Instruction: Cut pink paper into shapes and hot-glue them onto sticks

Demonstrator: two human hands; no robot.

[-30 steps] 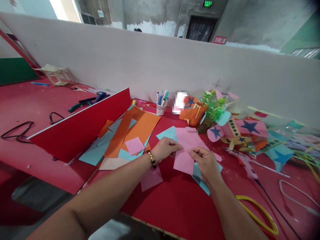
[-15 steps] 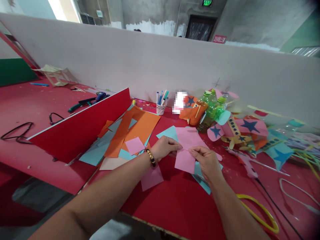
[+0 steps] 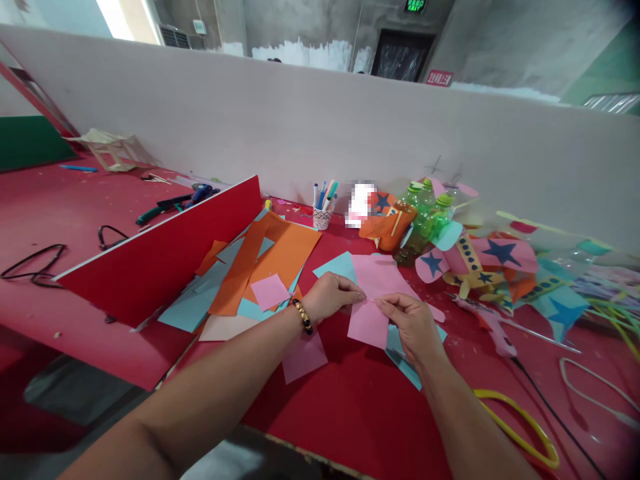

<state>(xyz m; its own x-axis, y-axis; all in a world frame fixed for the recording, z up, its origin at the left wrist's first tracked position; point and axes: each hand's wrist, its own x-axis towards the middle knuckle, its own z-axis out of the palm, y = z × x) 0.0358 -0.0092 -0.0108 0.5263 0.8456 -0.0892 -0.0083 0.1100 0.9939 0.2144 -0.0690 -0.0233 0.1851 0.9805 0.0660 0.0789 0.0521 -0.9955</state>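
Note:
My left hand (image 3: 333,297), with a beaded bracelet at the wrist, pinches the upper left edge of a pink sheet of paper (image 3: 369,325). The same edge is pinched on its right side by my right hand (image 3: 411,321), thumb against fingertips. Behind the held paper lies another pink sheet (image 3: 377,272); whether the two are joined I cannot tell. Light blue paper (image 3: 340,265) shows beside it, and more blue pieces lie under my right hand. A pink paper square (image 3: 304,359) rests below my left wrist.
Orange sheets (image 3: 287,243) and blue scraps lie at left by a red upright panel (image 3: 175,257). A pen cup (image 3: 323,218) stands at the back. Green bottles (image 3: 425,217), a decorated paper-and-bottle model (image 3: 475,257), a pink glue gun (image 3: 493,327) and a yellow loop (image 3: 520,417) are at right.
The held pink paper has shifted very slightly toward me and to the left. Both hands keep their pinch on it; the other things have not moved.

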